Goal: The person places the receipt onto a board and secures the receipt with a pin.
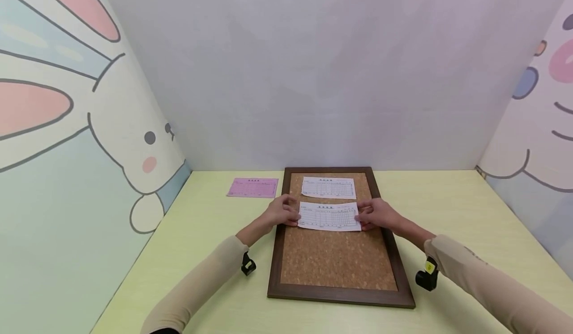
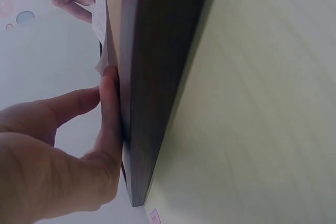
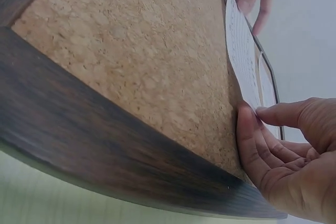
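Note:
A white printed paper slip (image 1: 329, 217) spans the upper middle of a framed cork board (image 1: 335, 259). My left hand (image 1: 283, 210) pinches its left edge, with the lower fingers against the board's frame in the left wrist view. At the opposite edge, my right hand (image 1: 378, 213) pinches the slip between thumb and fingers. In the right wrist view the slip (image 3: 240, 51) bows slightly off the cork, and the backs of the right fingers (image 3: 252, 145) lie near the cork surface. Another white printed slip (image 1: 329, 187) lies just above it on the board.
A pink printed slip (image 1: 253, 187) lies on the pale yellow table (image 1: 215, 224), left of the board's top. The board's dark brown wooden frame (image 1: 340, 294) is raised around the cork. A grey wall (image 1: 327, 75) stands behind, with cartoon-printed panels on both sides.

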### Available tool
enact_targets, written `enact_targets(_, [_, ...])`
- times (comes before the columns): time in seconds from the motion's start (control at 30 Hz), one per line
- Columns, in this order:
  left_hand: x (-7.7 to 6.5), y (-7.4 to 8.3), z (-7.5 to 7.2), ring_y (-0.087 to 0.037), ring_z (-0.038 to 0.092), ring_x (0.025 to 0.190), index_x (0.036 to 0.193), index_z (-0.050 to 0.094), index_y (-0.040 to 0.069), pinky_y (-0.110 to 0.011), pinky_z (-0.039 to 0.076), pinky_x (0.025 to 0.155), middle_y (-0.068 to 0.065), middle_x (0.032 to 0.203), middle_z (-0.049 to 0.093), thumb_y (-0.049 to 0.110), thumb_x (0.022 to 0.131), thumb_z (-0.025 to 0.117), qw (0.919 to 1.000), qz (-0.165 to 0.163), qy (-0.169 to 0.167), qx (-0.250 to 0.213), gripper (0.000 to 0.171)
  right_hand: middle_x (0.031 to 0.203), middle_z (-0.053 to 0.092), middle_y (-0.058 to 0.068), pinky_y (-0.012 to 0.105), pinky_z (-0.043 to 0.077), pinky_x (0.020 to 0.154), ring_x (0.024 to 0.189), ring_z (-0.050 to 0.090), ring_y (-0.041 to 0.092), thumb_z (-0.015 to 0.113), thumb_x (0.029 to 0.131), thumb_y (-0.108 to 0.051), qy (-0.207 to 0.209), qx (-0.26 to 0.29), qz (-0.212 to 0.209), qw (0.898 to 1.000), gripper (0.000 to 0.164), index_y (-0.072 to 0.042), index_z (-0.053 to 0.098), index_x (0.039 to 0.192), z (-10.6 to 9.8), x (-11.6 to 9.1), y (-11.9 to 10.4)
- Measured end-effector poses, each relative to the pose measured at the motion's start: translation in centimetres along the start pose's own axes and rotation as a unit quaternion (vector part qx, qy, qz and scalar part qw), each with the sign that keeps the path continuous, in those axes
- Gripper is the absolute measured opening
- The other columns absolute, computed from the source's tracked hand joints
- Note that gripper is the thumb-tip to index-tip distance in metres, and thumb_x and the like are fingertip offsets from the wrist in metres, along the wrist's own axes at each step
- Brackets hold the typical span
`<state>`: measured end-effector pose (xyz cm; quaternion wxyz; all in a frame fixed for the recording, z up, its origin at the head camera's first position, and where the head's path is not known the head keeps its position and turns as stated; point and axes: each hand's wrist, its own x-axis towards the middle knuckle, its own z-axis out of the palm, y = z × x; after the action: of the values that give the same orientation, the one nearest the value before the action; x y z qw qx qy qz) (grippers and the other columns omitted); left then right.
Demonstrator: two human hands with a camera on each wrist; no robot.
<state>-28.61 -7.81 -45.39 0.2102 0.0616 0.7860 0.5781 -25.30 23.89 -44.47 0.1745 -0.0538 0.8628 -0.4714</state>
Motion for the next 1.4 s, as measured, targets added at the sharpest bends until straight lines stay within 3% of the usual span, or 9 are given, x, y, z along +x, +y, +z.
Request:
enact_targets(0.1, [0.0,0.1,0.0,-0.012,0.068,0.072,0.135,0.056,-0.001,-0.03,0.062,0.07,-0.013,0.093,0.07,-0.004,0.092,0.07,0.9997,0.015,-0.012,0.011,0.046,0.096,0.075,0.018,0.031,0.062,0.068,0.074,0.069,0.014,0.067,0.097,-0.007,-0.006,-0.009,-0.003,1.0,0.052,0.017,0.049,0.139,-0.3,0.0,0.1])
enact_targets(0.3, [0.2,0.5,0.0,-0.009,0.066,0.068,0.119,0.069,-0.002,-0.026,0.06,0.066,-0.008,0.09,0.07,0.002,0.091,0.073,0.9959,0.04,-0.029,0.075,0.028,0.096,0.074,0.013,0.03,0.061,0.069,0.074,0.067,0.013,0.066,0.099,-0.01,-0.025,-0.01,0.003,1.0,0.052,0.016,0.049,0.14,-1.0,0.1,-0.2])
enact_targets(0.53, [0.5,0.7,0.2,-0.008,0.062,0.059,0.113,0.071,-0.003,-0.022,0.056,0.057,-0.004,0.079,0.064,0.001,0.085,0.08,0.9898,0.055,-0.026,0.128,0.03,0.103,0.075,0.021,0.035,0.062,0.077,0.083,0.074,0.017,0.057,0.103,-0.011,-0.065,0.011,0.004,0.998,0.056,0.022,0.038,0.144,-2.7,-1.1,-1.0])
enact_targets(0.73, [0.6,0.7,-0.1,-0.008,0.061,0.058,0.115,0.07,-0.002,-0.021,0.054,0.055,-0.004,0.074,0.062,0.003,0.085,0.081,0.984,0.071,-0.036,0.159,0.032,0.106,0.075,0.02,0.036,0.062,0.078,0.089,0.073,0.021,0.061,0.104,-0.019,-0.063,-0.025,-0.016,0.998,0.051,0.015,0.05,0.14,-4.8,-3.4,-1.1])
enact_targets(1.17, [0.4,0.3,-0.3,-0.008,0.057,0.054,0.116,0.069,-0.001,-0.018,0.05,0.053,-0.002,0.071,0.06,0.003,0.085,0.081,0.9819,0.071,-0.034,0.172,0.034,0.102,0.075,0.017,0.029,0.059,0.07,0.082,0.071,0.01,0.064,0.101,-0.014,-0.08,-0.055,-0.049,0.994,0.034,0.011,0.066,0.123,-8.4,-7.3,3.4])
enact_targets(1.4, [0.2,0.0,-0.1,-0.007,0.056,0.053,0.116,0.07,-0.001,-0.018,0.049,0.052,-0.002,0.071,0.061,0.003,0.085,0.081,0.9816,0.075,-0.032,0.173,0.033,0.09,0.077,0.006,0.025,0.054,0.06,0.073,0.065,0.001,0.072,0.095,-0.017,-0.069,-0.162,-0.086,0.981,0.023,0.003,0.076,0.105,-9.2,-9.6,5.9])
